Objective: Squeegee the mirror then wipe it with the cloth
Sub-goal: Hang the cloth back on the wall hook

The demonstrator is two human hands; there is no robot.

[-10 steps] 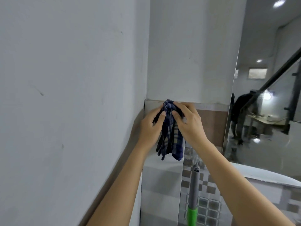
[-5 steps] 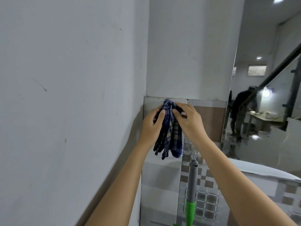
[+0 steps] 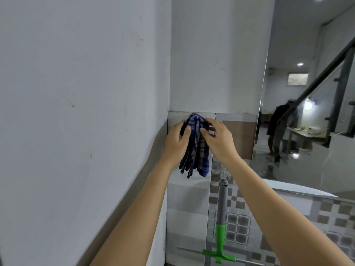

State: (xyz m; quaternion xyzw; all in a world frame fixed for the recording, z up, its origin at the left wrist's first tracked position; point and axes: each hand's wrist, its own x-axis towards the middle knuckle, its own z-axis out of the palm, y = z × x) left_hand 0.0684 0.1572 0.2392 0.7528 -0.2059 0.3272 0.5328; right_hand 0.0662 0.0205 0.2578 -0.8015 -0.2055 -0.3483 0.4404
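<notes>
A blue checked cloth (image 3: pixel 196 150) hangs bunched against the tiled wall near the corner, its top at the upper edge of the tiles. My left hand (image 3: pixel 176 143) pinches it from the left and my right hand (image 3: pixel 219 141) from the right. Below them a squeegee (image 3: pixel 220 223) with a grey and green handle hangs upright from a wall hook, its blade at the bottom. The mirror (image 3: pixel 307 131) fills the right side, to the right of my right forearm.
A plain white wall (image 3: pixel 76 112) stands close on the left and meets the tiled wall (image 3: pixel 188 208) in a corner. The mirror reflects a person, a stair rail and a white basin rim (image 3: pixel 299 191).
My hands have stayed on the hanging cloth, shifting their fingers slightly at its top. The view has tilted a little, showing more of the squeegee below.
</notes>
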